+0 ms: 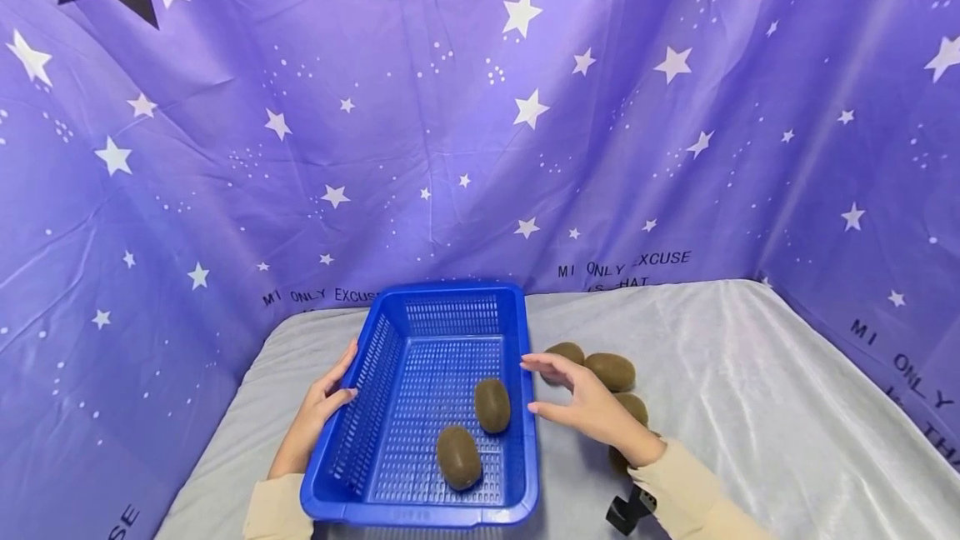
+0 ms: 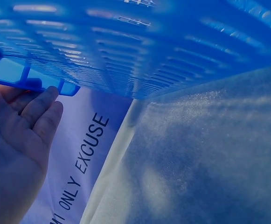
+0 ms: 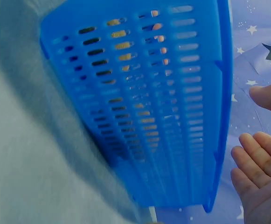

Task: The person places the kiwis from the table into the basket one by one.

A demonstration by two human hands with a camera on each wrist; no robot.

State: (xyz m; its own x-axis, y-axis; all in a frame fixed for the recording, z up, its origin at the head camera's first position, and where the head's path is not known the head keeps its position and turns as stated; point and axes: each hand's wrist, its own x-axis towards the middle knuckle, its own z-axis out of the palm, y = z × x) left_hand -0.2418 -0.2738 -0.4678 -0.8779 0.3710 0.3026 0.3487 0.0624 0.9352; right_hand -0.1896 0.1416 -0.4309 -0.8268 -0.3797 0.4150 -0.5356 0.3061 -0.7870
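Basket (image 1: 420,513) roomy beside kiwis (image 1: 459,458); left hand (image 1: 317,411) grips edge (image 1: 333,425).

The left hand (image 1: 321,403) grips, thumb set apart from its fingers; the right hand (image 1: 588,400) points inward, thumb spread wide.

Blue basket (image 1: 420,514), brown kiwis (image 1: 459,457), purple white-starred curtain (image 1: 420,140), seemingly pale grey cloth (image 1: 757,415)

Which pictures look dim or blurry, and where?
Head view: bright, with the purple curtain fairly crisp; left wrist view: dim, the left fingers shaded and the blue basket softly blurred; right wrist view: a soft shadow beside the basket on the hazy grey sheet.
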